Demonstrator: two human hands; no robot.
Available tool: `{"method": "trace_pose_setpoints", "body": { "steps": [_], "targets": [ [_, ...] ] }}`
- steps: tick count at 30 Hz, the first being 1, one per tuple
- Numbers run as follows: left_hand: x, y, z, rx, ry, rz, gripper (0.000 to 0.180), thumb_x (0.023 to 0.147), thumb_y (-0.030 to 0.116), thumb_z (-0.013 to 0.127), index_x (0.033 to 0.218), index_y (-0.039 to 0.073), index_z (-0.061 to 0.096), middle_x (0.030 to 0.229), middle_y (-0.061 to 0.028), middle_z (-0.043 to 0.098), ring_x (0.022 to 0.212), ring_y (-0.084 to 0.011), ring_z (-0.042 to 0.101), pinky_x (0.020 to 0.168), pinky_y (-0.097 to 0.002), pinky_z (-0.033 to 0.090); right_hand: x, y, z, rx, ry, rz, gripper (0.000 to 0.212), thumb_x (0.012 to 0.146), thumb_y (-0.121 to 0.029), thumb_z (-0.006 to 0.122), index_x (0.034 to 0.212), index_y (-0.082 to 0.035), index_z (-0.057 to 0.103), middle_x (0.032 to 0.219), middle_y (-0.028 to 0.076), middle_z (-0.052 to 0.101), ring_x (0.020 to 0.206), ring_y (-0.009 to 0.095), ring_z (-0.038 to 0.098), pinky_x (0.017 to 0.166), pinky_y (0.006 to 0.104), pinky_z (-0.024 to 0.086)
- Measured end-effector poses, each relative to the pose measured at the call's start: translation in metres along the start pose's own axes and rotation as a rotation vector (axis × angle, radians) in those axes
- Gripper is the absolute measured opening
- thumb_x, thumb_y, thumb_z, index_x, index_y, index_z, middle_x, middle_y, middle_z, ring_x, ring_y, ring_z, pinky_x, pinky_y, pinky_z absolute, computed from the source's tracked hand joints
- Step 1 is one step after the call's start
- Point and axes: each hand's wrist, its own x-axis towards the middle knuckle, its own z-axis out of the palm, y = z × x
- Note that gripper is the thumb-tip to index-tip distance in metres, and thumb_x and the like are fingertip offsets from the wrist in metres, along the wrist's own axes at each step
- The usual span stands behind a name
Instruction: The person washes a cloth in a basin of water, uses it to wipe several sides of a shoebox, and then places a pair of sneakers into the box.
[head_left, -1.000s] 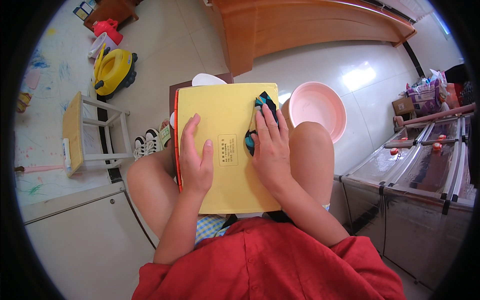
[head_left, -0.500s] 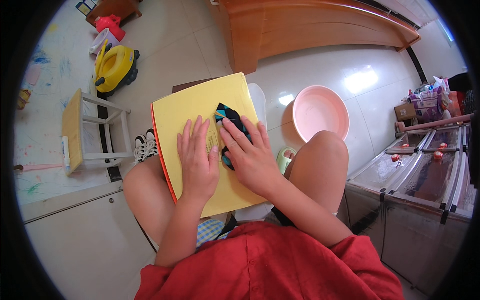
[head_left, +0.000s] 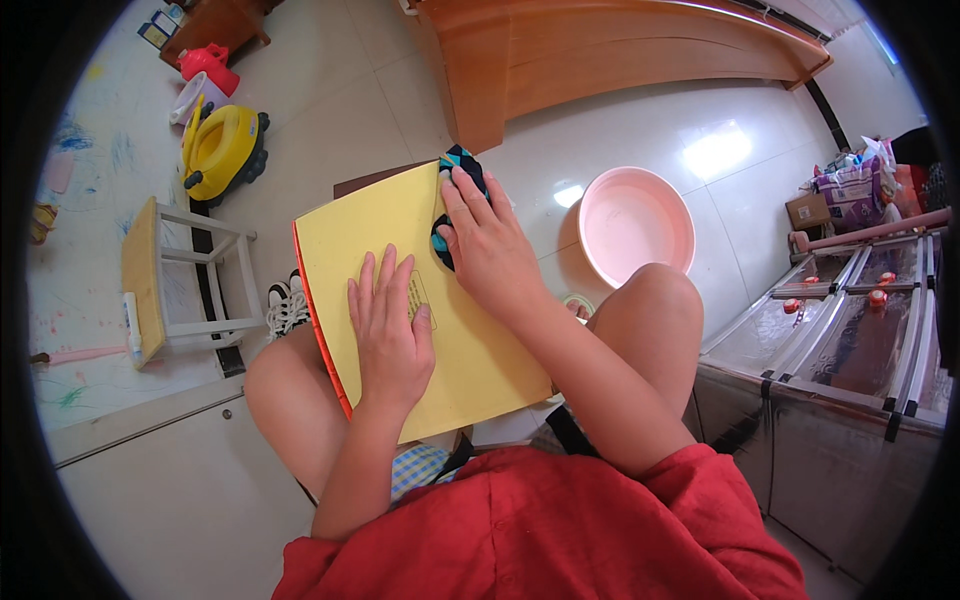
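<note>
A large yellow sheet-like cover (head_left: 470,365) with a red edge along its left side lies across my lap, perhaps a big book or folder. My left hand (head_left: 393,330) rests flat on its middle, fingers apart, beside a small printed box. At the far right edge of the cover, my right hand (head_left: 490,235) presses on a dark cloth (head_left: 458,160) with teal patches. Part of the cloth shows past the fingertips and part beside the thumb; the rest is hidden under the hand. A brown flat panel (head_left: 365,184) sticks out behind the cover.
A pink basin (head_left: 636,225) stands on the tiled floor to the right. Glossy cabinets (head_left: 830,320) are at the far right, a wooden bed frame (head_left: 600,50) at the back. On the left are a small stool (head_left: 150,280) and a yellow potty seat (head_left: 225,150).
My right hand and the dark cloth have moved away from me, from the middle of the cover to its far right edge. My left hand has stayed nearly in place.
</note>
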Motion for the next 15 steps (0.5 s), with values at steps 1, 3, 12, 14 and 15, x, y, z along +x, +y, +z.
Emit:
{"method": "trace_pose_setpoints", "body": {
  "steps": [1, 3, 12, 14, 15],
  "targets": [
    [0.000, 0.000, 0.000, 0.002, 0.000, 0.003, 0.052, 0.084, 0.003, 0.053, 0.135, 0.005, 0.043, 0.146, -0.0140, 0.038, 0.140, -0.0347, 0.026, 0.115, -0.0494, 0.014, -0.001, -0.001, -0.001, -0.026, 0.015, -0.030, 0.046, 0.089, -0.016, 0.058, 0.130, 0.003, 0.048, 0.138, 0.018, 0.045, 0.127, 0.041, 0.039, 0.106, 0.0435, 0.035],
    [0.000, 0.000, 0.001, 0.024, -0.001, -0.015, 0.051, 0.084, 0.003, 0.053, 0.135, 0.004, 0.043, 0.147, -0.0139, 0.038, 0.140, -0.0344, 0.026, 0.115, -0.0500, 0.013, -0.012, -0.005, -0.001, 0.009, 0.020, 0.042, 0.046, 0.089, -0.016, 0.058, 0.130, 0.003, 0.048, 0.137, 0.018, 0.046, 0.126, 0.041, 0.040, 0.105, 0.0427, 0.036],
    [0.019, 0.042, -0.025, -0.353, -0.144, 0.091, 0.064, 0.075, -0.002, 0.060, 0.136, 0.004, 0.043, 0.139, -0.0187, 0.046, 0.131, -0.0357, 0.042, 0.107, -0.0395, 0.035, -0.048, -0.026, -0.062, 0.480, 0.190, 0.239, 0.038, 0.080, -0.011, 0.072, 0.114, -0.001, 0.060, 0.116, 0.016, 0.063, 0.096, 0.032, 0.063, 0.088, 0.0391, 0.049],
    [0.021, 0.060, -0.023, -0.590, -0.143, -0.043, 0.061, 0.076, -0.003, 0.061, 0.134, 0.004, 0.045, 0.134, -0.0155, 0.050, 0.125, -0.0282, 0.048, 0.103, -0.0360, 0.039, -0.034, -0.030, -0.080, 0.895, 0.138, 0.400, 0.031, 0.086, -0.018, 0.067, 0.111, 0.000, 0.061, 0.113, 0.017, 0.063, 0.103, 0.032, 0.060, 0.090, 0.0380, 0.047],
    [0.025, 0.061, -0.019, -0.603, -0.099, -0.052, 0.058, 0.077, -0.004, 0.061, 0.133, 0.003, 0.046, 0.131, -0.0138, 0.052, 0.122, -0.0252, 0.051, 0.101, -0.0348, 0.040, -0.028, -0.023, -0.084, 1.056, 0.101, 0.446, 0.031, 0.088, -0.018, 0.064, 0.111, 0.001, 0.059, 0.113, 0.018, 0.062, 0.103, 0.034, 0.059, 0.090, 0.0381, 0.047]
  ]
}}
